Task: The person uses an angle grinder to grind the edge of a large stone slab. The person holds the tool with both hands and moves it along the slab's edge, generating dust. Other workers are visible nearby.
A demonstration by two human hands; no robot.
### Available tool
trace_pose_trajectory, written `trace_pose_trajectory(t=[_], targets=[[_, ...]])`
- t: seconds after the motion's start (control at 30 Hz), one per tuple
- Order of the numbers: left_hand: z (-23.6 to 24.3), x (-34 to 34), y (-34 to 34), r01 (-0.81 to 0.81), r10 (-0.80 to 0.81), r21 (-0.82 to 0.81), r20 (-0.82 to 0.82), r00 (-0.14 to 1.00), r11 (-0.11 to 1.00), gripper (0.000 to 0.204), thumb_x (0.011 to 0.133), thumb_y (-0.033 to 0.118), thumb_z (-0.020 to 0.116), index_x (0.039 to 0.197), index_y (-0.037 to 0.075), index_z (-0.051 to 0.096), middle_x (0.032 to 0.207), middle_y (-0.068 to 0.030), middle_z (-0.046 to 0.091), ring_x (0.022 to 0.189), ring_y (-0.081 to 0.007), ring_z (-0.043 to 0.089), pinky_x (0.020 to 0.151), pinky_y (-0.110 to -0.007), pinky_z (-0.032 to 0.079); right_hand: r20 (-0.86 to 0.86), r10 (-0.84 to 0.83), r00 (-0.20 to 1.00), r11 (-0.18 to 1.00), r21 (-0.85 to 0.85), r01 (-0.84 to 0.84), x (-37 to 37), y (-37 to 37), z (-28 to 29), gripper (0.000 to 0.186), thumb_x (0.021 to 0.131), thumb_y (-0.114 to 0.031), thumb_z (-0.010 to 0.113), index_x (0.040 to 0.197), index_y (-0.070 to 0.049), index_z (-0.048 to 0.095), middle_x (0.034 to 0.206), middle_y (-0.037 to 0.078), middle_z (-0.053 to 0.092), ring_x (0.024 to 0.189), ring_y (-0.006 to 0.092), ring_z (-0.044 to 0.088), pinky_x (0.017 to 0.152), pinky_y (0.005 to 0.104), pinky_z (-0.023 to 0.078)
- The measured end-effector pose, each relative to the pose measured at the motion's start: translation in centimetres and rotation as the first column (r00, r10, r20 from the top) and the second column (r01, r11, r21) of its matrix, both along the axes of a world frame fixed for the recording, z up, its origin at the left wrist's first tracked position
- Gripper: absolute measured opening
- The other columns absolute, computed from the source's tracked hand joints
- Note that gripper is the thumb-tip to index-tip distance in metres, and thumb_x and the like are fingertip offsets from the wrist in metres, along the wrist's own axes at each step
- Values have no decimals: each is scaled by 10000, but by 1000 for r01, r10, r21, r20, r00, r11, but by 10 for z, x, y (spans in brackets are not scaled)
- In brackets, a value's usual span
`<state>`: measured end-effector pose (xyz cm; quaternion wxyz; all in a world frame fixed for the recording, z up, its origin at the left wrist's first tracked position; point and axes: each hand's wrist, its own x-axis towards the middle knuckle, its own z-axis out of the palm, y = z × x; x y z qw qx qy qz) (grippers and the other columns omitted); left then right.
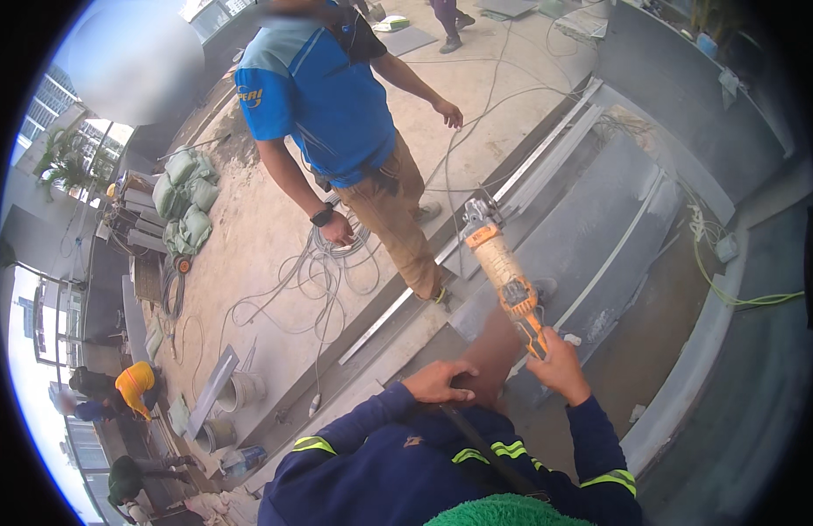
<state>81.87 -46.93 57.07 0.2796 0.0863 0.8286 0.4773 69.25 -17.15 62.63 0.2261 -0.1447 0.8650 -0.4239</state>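
My right hand [555, 366] is closed on the rear handle of a dusty orange angle grinder [503, 272], which tilts up and away from me with its head [481, 215] at the top. My left hand [441, 380] is at my lap beside a reddish-brown, bare-looking knee or leg [489, 342], fingers slightly bent and apart, holding nothing visible. Beyond the grinder, large grey slabs [617, 202] lie along a long channel with a pale metal strip [371, 333] at its edge. A co-worker in a blue shirt [314, 114] stands in front of me, close to the grinder's head.
Cables [327, 272] snake over the dusty floor. At left are sandbags [183, 184], buckets [240, 390], a leaning grey panel [209, 390] and several bent-over workers [139, 381]. A curved low wall [695, 105] with a green cable [757, 298] runs along the right. Another person's legs [446, 26] are at the back.
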Motion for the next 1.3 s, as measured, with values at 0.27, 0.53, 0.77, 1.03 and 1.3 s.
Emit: trace_pose_trajectory(t=[0.27, 0.53, 0.77, 1.03, 1.3], targets=[[-19, -59, -5, 317, -323, -105, -43, 945, 943, 615, 979, 471, 809, 1426, 74, 664, 1228, -257, 785, 1171, -488, 746, 1004, -539, 589, 206, -544, 813, 809, -129, 574, 183, 59, -23, 416, 866, -92, 800, 1251, -3, 669, 1006, 106, 722, 907, 218, 705, 839, 409, 565], [-12, -85, 17, 414, -506, -389, -168, 846, 823, 473, 955, 425, 831, 1298, 119, 719, 1091, -196, 778, 972, -442, 774, 862, -548, 610, 240, -873, 424, 452, 73, 889, 260, 57, -53, 349, 900, -122, 780, 1199, -1, 646, 910, 138, 693, 808, 263, 682, 777, 428, 555], [11, -100, 65, 549, -639, -384, -161, 752, 742, 448, 953, 427, 834, 1267, 119, 748, 1077, -174, 776, 940, -408, 784, 835, -525, 614, 260, -965, -9, 49, 212, 976, 354, 42, -70, 327, 883, -120, 782, 1147, 4, 635, 906, 151, 696, 805, 292, 675, 792, 436, 549], [5, -143, 97, 671, -740, -342, -126, 661, 658, 428, 1017, 440, 795, 1293, 118, 741, 979, -170, 811, 911, -404, 803, 830, -507, 631, 108, -984, -142, -103, 312, 944, 381, 25, -65, 341, 870, -133, 777, 1147, 8, 636, 937, 204, 736, 827, 348, 729, 785, 460, 562], [-72, -223, 149, 655, -703, -265, -168, 691, 707, 426, 1031, 388, 795, 1348, 115, 716, 1052, -148, 832, 971, -388, 813, 880, -474, 636, 220, -973, -71, 0, 308, 951, 317, 29, -101, 426, 897, -139, 793, 1256, 2, 613, 961, 240, 774, 909, 435, 791, 805, 480, 594]])
